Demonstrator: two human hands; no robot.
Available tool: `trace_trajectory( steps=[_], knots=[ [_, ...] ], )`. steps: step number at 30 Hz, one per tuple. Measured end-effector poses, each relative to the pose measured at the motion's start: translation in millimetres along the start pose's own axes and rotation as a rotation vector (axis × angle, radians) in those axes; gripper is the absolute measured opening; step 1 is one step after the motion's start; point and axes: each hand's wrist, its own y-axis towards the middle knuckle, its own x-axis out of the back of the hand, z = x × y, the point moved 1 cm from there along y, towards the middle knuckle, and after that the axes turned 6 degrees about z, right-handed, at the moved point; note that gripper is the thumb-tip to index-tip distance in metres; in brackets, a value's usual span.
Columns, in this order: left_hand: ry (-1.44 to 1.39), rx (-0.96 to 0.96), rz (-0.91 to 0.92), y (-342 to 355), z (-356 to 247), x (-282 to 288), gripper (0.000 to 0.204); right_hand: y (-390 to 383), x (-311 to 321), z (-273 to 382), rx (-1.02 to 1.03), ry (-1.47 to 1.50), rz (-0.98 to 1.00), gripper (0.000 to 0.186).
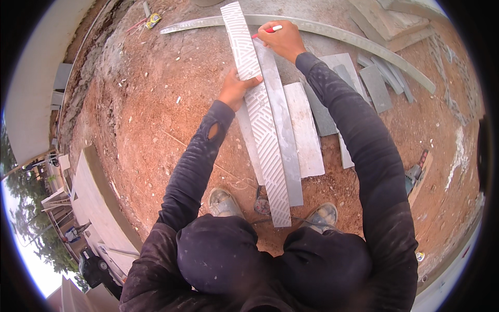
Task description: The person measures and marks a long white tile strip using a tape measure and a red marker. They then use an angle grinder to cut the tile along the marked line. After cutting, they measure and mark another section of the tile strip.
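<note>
A long narrow tile strip [266, 127], its pale ridged back facing up, lies slanted in front of me over other tile pieces. My left hand [235, 89] grips its left edge, thumb on top and fingers mostly hidden. Beyond it, my right hand [285, 42] pinches a red and white marker [276, 28]. The marker's red end is at the strip's right edge, where I cannot tell whether it touches. Under the strip and to its right runs a smooth grey tile [286, 140], with a whitish tile [305, 130] beside that.
A long pale curved strip [343, 32] crosses the far ground. Grey tile offcuts [376, 88] lie to the right, near stacked slabs [387, 23]. A power tool [414, 174] rests at the right, and a tape measure [153, 21] at far left. My shoes [224, 202] flank the strip's near end.
</note>
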Motion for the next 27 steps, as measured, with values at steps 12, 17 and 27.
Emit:
trace_trajectory(
  steps=[12, 17, 27],
  knots=[
    [0.096, 0.007, 0.113, 15.9, 15.4, 25.2, 0.045, -14.1, 9.7, -10.9, 0.147, -0.08, -0.165, 0.027],
    [0.186, 0.01, 0.101, 26.7, 21.3, 39.5, 0.04, -112.7, 39.6, 56.6, 0.261, 0.226, -0.164, 0.018],
    [0.082, -0.012, 0.169, 18.9, 13.7, 24.1, 0.045, -398.1, 22.7, 35.3, 0.031, -0.248, -0.036, 0.045]
  ],
)
